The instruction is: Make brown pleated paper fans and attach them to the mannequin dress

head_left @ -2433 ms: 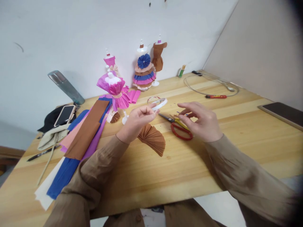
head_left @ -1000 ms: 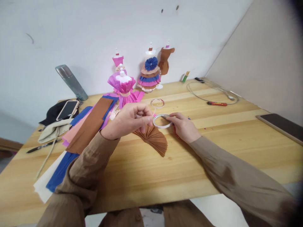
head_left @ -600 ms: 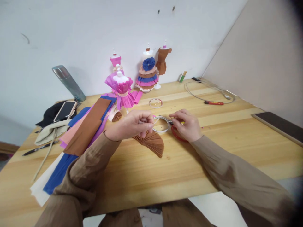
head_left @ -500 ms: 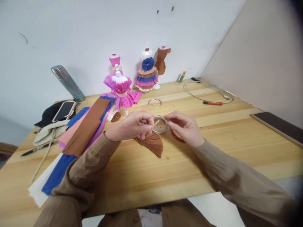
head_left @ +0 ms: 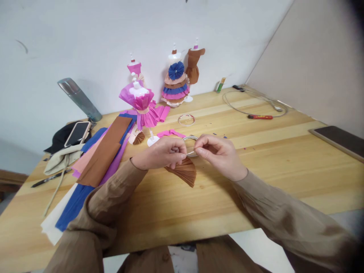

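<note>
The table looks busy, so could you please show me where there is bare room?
Bare wood lies between the brown paper fan and the front edge, and between the right sleeve and the dark flat device. Crowded: the left side, with paper strips and a phone, and beyond the left hand, where small mannequins stand.

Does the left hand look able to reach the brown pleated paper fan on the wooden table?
Probably yes: the fan lies close by the left hand, its lower pleats uncovered. The fingertips, though, seem pinched on a thin pale strip, which may hinder grasping.
</note>
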`<state>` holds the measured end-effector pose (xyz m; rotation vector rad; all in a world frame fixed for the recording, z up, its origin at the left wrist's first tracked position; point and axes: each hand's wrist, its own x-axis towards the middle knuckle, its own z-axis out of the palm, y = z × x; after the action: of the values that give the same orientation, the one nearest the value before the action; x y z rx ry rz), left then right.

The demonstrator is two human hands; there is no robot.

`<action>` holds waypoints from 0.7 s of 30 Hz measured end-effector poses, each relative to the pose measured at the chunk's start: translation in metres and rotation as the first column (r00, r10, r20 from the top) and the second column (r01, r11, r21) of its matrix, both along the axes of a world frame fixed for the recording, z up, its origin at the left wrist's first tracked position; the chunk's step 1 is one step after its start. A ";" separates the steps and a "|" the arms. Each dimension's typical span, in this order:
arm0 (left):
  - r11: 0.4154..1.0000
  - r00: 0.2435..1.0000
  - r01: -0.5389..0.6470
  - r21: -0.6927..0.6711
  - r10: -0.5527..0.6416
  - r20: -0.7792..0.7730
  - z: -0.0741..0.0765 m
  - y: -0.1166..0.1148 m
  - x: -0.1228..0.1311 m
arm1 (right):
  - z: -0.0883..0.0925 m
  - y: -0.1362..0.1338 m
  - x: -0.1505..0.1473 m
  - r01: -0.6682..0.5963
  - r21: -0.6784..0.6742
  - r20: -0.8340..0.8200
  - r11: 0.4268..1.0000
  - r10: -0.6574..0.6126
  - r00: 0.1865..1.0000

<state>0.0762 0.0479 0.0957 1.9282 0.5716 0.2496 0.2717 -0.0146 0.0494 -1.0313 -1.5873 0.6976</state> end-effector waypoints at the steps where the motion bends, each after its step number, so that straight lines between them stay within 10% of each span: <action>1: 1.000 1.000 0.003 -0.001 -0.003 0.004 -0.001 0.000 0.000 | -0.001 0.000 0.001 -0.005 -0.018 -0.038 1.000 0.004 0.999; 15: 0.998 1.000 0.012 -0.058 -0.013 -0.013 -0.002 -0.002 0.004 | -0.005 0.000 0.006 -0.005 0.101 0.197 0.995 -0.015 0.980; 21: 0.997 1.000 -0.018 -0.070 0.018 0.001 -0.004 -0.001 0.004 | -0.010 -0.001 0.008 -0.030 -0.017 0.000 0.999 0.030 1.000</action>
<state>0.0798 0.0465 0.0918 1.8552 0.5896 0.2400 0.2793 -0.0161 0.0391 -1.0220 -1.6020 0.7320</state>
